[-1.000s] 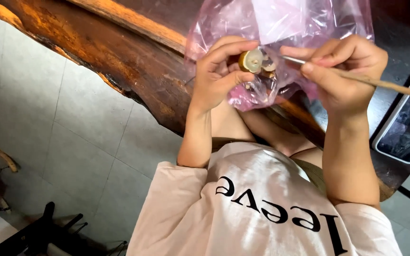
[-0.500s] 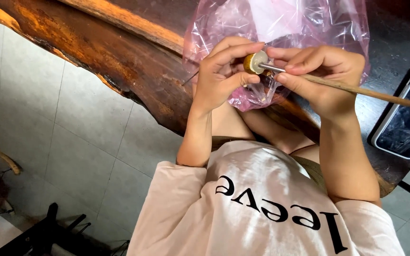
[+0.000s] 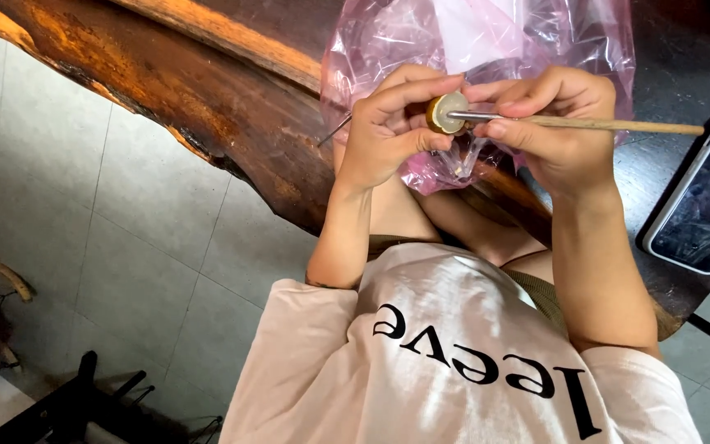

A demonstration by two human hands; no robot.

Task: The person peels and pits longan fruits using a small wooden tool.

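Left hand (image 3: 388,131): closed around a small round yellowish disc (image 3: 445,113), pinched between thumb and fingertips, its pale face turned toward the right hand. The disc is held in the air above the near edge of the wooden slab table (image 3: 207,115).

Right hand (image 3: 556,123): closed in a pen-like pinch on a slim wooden-handled tool (image 3: 601,124) with a metal ferrule, probably a fine brush. Its tip touches the face of the disc; the handle runs out to the right, level, over the table.

Step in hand, as judged: working the tip of the tool on the face of the disc, a fine job done close to the body. The next move would call for a steady left pinch, light pressure from the right and small turns of the disc rather than of the tool.

Pink plastic bag (image 3: 470,49): crumpled and translucent, on the table just behind both hands.

Thin dark rod (image 3: 334,130): pokes out left of the left hand, over the table; its kind cannot be told.

Smartphone (image 3: 704,197): dark screen up, on the table's right end, well apart from the hands.

Grey tiled floor (image 3: 108,214): below the table's left edge.
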